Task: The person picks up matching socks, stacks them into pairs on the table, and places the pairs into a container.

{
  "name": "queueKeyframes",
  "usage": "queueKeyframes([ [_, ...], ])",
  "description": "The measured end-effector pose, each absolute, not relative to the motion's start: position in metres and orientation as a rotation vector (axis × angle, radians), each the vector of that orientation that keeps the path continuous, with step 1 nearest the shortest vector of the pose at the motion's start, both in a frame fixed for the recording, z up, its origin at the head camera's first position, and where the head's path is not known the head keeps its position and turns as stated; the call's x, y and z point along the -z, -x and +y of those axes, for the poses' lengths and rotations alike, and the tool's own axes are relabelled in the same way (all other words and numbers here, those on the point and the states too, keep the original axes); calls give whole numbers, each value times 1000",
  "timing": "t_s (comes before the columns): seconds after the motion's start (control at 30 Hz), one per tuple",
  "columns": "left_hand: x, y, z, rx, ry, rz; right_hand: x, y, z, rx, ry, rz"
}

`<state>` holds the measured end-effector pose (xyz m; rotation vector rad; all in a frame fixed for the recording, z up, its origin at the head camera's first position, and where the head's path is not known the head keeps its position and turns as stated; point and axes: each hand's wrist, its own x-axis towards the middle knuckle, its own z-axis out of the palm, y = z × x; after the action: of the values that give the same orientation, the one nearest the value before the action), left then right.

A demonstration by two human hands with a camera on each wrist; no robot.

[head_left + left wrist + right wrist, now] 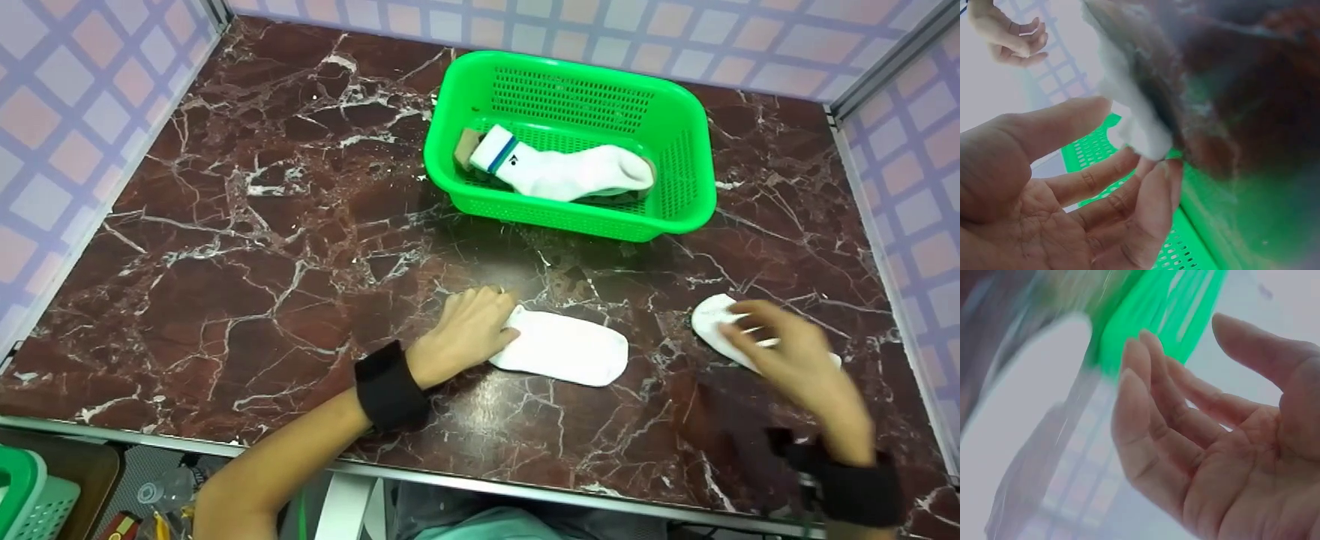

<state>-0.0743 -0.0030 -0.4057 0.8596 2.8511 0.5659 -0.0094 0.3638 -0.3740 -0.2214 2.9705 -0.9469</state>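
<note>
A white ankle sock [566, 349] lies flat on the marble-patterned table, its toe end to the right. My left hand [469, 330] rests at its left end, thumb at the sock's edge. In the left wrist view, loosely bent fingers of the left hand [1089, 185] touch the end of the white fabric [1145, 132]. Over to the right lies a second white sock [712, 322], partly covered by my right hand [787, 352], which is blurred above it. The right wrist view has the right hand [1202, 433] with relaxed fingers and nothing in the palm, beside the white sock [1027, 394].
A green perforated basket [570, 217] stands at the back of the table, holding a white sock with striped cuff [562, 169] and a brown item [466, 146] beneath it. Patterned panels [67, 97] enclose the table. Another green basket [52, 491] sits below, front left.
</note>
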Motion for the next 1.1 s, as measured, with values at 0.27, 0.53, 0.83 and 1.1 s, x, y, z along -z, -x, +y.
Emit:
queueKeyframes([
  [0.27, 393, 72, -4, -564, -868, 2880, 397, -10, 416, 717, 268, 3059],
  [0.53, 386, 72, -4, -636, -908, 2898, 413, -22, 423, 536, 158, 3049],
  [0.83, 387, 69, -1, -663, -962, 2926, 417, -14, 407, 511, 133, 3150],
  [1.1, 380, 65, 7, -660, -1021, 2922, 409, -7, 377, 610, 215, 3002],
])
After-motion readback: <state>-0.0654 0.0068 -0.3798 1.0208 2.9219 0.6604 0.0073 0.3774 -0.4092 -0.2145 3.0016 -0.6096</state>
